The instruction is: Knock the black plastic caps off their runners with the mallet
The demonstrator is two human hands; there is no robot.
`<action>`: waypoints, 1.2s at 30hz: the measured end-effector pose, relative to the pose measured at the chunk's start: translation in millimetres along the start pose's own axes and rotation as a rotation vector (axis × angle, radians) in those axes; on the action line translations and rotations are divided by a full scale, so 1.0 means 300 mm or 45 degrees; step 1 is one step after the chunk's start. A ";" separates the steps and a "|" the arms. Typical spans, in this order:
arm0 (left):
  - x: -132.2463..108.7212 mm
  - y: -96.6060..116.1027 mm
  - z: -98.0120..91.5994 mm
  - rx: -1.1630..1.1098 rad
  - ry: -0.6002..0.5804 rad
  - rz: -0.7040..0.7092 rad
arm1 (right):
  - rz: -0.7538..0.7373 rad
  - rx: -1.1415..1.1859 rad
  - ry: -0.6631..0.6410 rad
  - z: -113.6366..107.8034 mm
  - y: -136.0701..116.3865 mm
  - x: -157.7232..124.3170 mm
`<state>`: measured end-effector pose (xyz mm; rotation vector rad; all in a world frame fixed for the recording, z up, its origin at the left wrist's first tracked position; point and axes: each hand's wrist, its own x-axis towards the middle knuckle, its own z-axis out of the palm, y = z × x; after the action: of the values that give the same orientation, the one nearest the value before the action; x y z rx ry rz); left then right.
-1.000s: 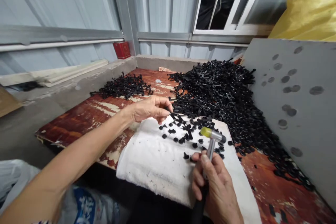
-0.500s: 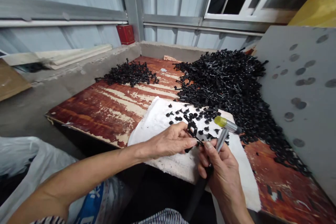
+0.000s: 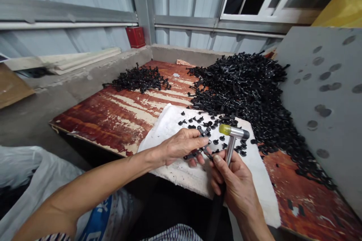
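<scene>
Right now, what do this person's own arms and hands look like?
The left hand and right hand are ungloved, with no ring or watch visible. Both forearms are bare; a striped sleeve edge shows on the left arm. No right sleeve is visible.

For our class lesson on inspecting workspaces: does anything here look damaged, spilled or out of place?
The red tabletop looks damaged: its finish is worn away in pale streaks left of the white cloth. On the right, the big heap of black parts spreads untidily along the spotted grey board.
</scene>
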<state>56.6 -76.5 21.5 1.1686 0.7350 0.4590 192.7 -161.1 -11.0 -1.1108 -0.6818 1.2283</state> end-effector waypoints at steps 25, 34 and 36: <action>-0.028 0.032 -0.172 0.380 0.330 -0.223 | -0.040 -0.112 -0.001 -0.016 0.004 -0.010; -0.025 0.033 -0.176 0.333 0.342 -0.247 | -0.030 -0.097 -0.016 -0.027 0.014 -0.005; -0.024 0.034 -0.175 0.332 0.344 -0.261 | -0.035 -0.103 -0.008 -0.023 0.009 -0.006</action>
<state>14.0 -43.4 22.5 1.2706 1.1643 0.3592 197.4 -164.9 -15.8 -1.1615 -0.7548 1.1900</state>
